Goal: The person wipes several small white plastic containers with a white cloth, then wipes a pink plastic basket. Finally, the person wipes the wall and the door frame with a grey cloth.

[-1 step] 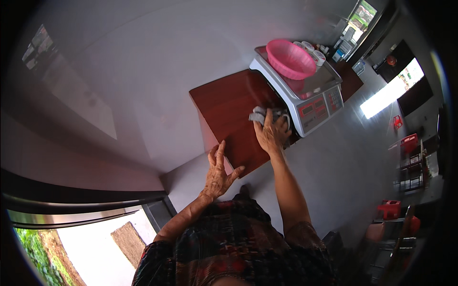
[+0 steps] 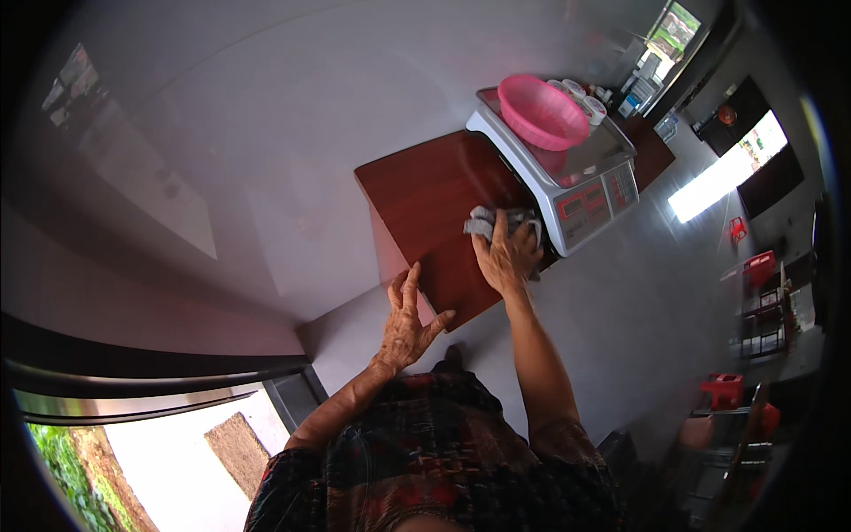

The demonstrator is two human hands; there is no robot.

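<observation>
A grey cloth (image 2: 481, 222) lies bunched on the reddish-brown wooden tabletop (image 2: 434, 195). My right hand (image 2: 509, 259) presses down on the cloth, fingers bent over it, close to the front left side of a white weighing scale (image 2: 581, 213). At the table's near left corner is my left hand (image 2: 406, 328), its fingers spread and nothing in it. Its fingertips are by the table edge; whether they touch it I cannot tell. On the scale's metal pan sits a pink plastic basin (image 2: 542, 113).
Several white-lidded tubs (image 2: 592, 108) stand behind the basin. A grey wall (image 2: 266, 160) borders the table on the far left. An open doorway (image 2: 177, 461) is at the lower left. Red stools (image 2: 722, 390) and other furniture stand on the right.
My right hand and the cloth have shifted very slightly toward me on the tabletop. My left hand stays at the table corner.
</observation>
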